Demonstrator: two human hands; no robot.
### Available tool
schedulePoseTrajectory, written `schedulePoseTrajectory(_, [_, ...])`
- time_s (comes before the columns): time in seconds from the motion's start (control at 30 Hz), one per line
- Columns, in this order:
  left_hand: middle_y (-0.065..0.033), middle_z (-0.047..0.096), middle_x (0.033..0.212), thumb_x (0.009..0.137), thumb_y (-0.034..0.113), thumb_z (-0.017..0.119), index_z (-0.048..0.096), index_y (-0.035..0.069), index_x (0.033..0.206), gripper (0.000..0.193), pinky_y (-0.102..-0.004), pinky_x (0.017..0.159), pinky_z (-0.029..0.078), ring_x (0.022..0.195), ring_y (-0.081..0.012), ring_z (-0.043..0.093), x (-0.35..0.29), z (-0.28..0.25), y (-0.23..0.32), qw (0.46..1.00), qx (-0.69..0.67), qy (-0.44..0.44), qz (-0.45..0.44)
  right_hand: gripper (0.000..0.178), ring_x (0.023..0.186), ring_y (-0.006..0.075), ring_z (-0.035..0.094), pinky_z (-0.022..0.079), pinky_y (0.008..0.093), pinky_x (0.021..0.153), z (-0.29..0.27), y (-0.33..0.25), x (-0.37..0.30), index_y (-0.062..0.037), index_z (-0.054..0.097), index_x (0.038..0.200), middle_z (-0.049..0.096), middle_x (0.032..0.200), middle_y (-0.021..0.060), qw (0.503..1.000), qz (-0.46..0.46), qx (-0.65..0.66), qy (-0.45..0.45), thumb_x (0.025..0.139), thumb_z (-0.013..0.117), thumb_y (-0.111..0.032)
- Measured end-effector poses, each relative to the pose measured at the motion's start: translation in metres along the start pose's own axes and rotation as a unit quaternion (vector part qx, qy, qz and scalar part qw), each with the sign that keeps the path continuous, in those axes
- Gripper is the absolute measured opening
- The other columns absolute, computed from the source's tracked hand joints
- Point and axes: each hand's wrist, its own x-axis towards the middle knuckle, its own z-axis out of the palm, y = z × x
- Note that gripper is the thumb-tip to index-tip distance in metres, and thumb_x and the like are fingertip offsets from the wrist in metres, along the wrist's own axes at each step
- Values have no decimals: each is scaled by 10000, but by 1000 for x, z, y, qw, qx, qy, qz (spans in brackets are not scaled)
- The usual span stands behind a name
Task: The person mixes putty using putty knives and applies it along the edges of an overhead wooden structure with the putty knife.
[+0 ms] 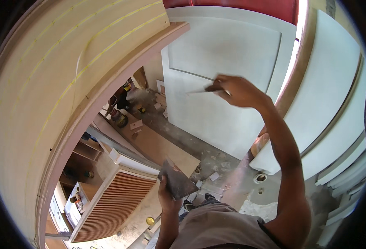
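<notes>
My right hand (234, 91) is raised in front of a white panelled door (228, 54). Its fingers are closed round a putty knife (199, 91), whose thin blade points left toward the door's face; I cannot tell whether it touches. Lower down, my left hand (166, 197) grips the edge of a dark flat board (178, 184). A small reddish smear shows on that board near its upper side.
A tan panel with yellow lines (108, 33) curves along the left. White panels (328, 83) lean at the right. Below stands a slatted wooden cabinet (112, 205). Cans, offcuts and a yellow lid (150, 220) lie about the floor.
</notes>
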Motion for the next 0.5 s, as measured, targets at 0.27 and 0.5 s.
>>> schedulePoseTrajectory(0.27, [-121,521,1290,959,358,552,411,24,1388,562,-368,1044,401,1199,-235,517,-28,-6,1,999,-23,40,3,326,855,287,647,488,389,810,331,98,-400,-64,729,1024,707,960,109,816,281,-156,-480,769,728,-267])
schedulePoseTrajectory(0.5, [-114,605,1205,997,292,486,507,42,1311,402,-375,991,458,1118,-232,593,-36,-73,4,991,70,107,-37,299,850,417,650,528,535,702,252,106,-213,-39,602,1016,653,869,192,943,329,-30,-52,988,460,-301])
